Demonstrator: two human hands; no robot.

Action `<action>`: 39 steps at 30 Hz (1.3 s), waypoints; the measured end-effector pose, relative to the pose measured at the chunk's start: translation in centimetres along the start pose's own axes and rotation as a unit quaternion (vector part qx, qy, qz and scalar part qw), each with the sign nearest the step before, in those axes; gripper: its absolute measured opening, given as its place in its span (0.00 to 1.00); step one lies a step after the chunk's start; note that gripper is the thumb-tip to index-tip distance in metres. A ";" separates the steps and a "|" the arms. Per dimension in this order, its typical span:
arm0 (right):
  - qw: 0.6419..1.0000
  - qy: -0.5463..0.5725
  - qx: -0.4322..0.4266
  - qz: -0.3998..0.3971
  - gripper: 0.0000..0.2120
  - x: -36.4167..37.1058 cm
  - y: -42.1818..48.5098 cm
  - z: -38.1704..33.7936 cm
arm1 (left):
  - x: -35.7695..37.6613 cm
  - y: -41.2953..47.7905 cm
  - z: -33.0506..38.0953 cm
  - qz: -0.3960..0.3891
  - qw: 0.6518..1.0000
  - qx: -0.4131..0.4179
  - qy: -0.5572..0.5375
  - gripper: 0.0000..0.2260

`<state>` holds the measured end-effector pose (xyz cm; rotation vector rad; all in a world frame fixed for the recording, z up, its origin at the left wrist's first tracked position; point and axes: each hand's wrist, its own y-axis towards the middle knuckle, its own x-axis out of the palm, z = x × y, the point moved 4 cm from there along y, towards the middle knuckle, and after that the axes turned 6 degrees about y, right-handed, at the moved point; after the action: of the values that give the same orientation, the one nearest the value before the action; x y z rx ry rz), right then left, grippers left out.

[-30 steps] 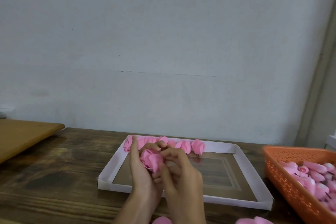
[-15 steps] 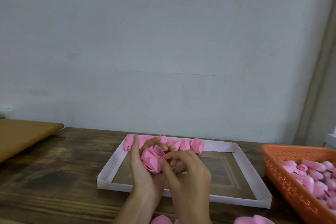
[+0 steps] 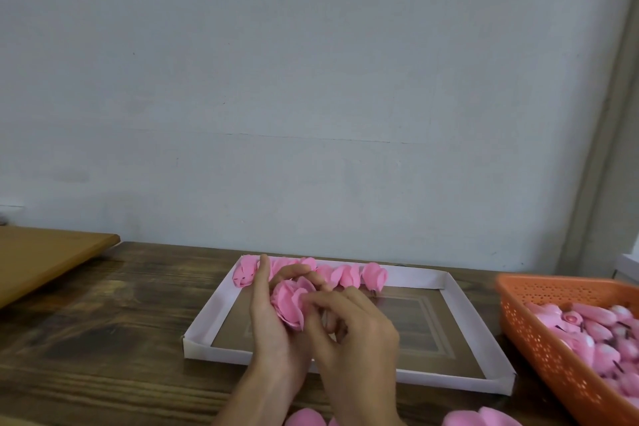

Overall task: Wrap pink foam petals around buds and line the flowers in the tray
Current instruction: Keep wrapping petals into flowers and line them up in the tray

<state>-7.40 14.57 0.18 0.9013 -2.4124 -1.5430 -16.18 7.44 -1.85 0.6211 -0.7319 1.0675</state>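
Wooden table (image 3: 103, 322) filled the lower frame. Above the tray (image 3: 214, 352), the left hand (image 3: 273, 325) cupped the flower (image 3: 288, 306), the right hand (image 3: 356, 332) pinching its edge. It had grown fuller, seemingly nearly ready for lining.

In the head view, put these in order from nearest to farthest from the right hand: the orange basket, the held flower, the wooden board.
1. Held flower, touching the right hand.
2. Orange basket, at right.
3. Wooden board, far left.

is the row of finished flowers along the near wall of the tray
No, the row of flowers lies against the far wall of the tray.
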 end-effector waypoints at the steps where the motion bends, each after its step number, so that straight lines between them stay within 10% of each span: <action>1: 1.000 -0.002 0.006 -0.008 0.12 0.1 -0.1 -0.1 | 0.0 0.0 0.0 0.002 1.000 -0.001 0.006 0.22; 10: 0.983 -0.009 0.042 -0.181 0.18 1.3 -0.8 -0.7 | -1.2 0.7 0.3 0.069 0.996 -0.004 0.051 0.22; 21: 0.978 0.048 0.151 -0.133 0.04 0.8 -0.2 0.6 | -1.4 0.4 0.3 0.143 0.983 0.044 0.103 0.24; 39: 0.994 0.037 0.084 -0.066 0.13 1.0 -0.8 0.2 | -1.9 -0.3 -0.9 0.173 0.977 0.006 0.122 0.27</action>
<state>-8.02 13.95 -0.80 1.1497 -2.5046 -1.3355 -16.22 7.00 -3.96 0.3681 -0.6318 1.4423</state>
